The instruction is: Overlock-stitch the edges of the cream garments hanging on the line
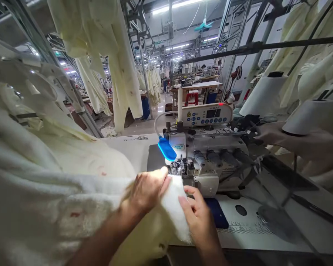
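Both hands — left hand [145,190] & right hand [198,218] — apparently pinching cream fabric [172,207] at sewing machine [208,155].

A cream fleece fabric piece [172,203] is held on the white work table [266,229] just before the grey overlock sewing machine [211,159]. The left hand [147,190] is laid on it, the right hand [199,218] beside it. Two white thread cones [263,96] are placed right of the machine; cream hanging garments [122,66] are hung behind.
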`<state>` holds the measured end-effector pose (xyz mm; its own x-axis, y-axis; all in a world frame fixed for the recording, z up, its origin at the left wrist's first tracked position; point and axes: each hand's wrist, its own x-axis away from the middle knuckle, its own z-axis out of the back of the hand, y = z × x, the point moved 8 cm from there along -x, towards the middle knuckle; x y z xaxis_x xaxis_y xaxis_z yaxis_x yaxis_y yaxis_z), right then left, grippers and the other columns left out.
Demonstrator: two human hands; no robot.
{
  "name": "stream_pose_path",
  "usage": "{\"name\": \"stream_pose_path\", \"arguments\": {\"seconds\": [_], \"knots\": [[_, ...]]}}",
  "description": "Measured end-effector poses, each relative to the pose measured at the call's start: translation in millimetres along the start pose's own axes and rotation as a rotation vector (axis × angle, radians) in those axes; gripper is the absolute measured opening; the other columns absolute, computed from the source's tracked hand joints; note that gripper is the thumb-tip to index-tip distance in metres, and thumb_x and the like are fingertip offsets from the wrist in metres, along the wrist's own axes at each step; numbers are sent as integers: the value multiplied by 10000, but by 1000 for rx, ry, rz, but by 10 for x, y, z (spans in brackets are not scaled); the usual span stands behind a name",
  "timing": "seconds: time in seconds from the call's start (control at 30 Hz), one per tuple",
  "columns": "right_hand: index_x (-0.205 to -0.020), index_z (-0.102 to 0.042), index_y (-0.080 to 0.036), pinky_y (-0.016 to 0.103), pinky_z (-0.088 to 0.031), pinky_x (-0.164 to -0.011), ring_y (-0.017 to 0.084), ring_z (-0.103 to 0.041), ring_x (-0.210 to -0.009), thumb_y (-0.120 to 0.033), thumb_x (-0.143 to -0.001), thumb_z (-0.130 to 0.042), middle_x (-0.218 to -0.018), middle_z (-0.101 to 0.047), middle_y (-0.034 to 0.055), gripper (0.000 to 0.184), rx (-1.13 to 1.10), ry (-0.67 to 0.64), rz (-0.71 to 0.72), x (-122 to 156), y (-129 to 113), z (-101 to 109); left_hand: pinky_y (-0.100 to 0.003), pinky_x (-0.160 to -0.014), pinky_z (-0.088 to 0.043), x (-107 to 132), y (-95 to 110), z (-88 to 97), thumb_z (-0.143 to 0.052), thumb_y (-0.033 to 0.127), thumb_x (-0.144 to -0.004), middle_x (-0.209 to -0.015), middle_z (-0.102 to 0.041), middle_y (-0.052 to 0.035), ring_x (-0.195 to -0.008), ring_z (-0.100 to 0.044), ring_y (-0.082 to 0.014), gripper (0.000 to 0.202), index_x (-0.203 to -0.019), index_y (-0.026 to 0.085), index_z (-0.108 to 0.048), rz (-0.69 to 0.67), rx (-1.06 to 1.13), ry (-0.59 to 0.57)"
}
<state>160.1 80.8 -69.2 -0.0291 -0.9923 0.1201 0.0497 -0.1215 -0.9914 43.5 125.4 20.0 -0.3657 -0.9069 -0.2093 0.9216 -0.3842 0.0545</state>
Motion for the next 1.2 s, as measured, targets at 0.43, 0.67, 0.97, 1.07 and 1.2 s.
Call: {"name": "stream_pose_path", "arguments": {"seconds": [0.43, 0.67, 0.97, 1.07, 1.2], "knots": [[-1283, -408, -121, 185, -164, -375, 74, -209, -416, -402, -834, -432, -458, -268, -84, 530, 52, -26, -1, 22, -7, 16, -252, -485, -298, -57, 24, -255, -273, 309, -898, -699, -618, 16, -596, -592, -166, 227, -784, 211, -443, -89, 10, -182], [-1296, -302, -192, 179, -287, -389, 95, -361, -411, -370, -822, -475, -478, -457, -65, 535, 5, 20, 41, 67, -39, 0, -342, -724, -463, 48, 97, -114, -350, 438, -866, -952, -631, -91, -875, -592, -229, 357, -1016, 163, -522, -214, 60, -49], [-966, -530, -182, 313, -469, -741, 205, -549, -835, -278, -716, -563, -896, -580, 68, 269, -30, 53, 132, 225, 236, -21, -307, -826, -427, 908, 430, -49, -485, 82, -806, -861, -659, -62, -917, -558, -164, 196, -951, 118, -612, -392, 455, 523], [-758, -566, -159, 262, -442, -597, 172, -511, -654, -344, -733, -566, -673, -534, 22, 186, -48, -173, -2, 288, 300, -176, -310, -757, -435, 942, 402, -70, -524, 70, -789, -792, -635, -52, -829, -555, -154, 188, -940, 125, -622, -350, 480, 478], [-631, -524, -163, 222, -398, -567, 139, -454, -610, -345, -732, -585, -626, -460, -8, 217, 30, -129, 58, 517, 179, -45, -320, -715, -420, 1034, 438, 23, -541, 126, -803, -775, -619, -57, -776, -548, -147, 165, -946, 102, -619, -386, 473, 492]]}}
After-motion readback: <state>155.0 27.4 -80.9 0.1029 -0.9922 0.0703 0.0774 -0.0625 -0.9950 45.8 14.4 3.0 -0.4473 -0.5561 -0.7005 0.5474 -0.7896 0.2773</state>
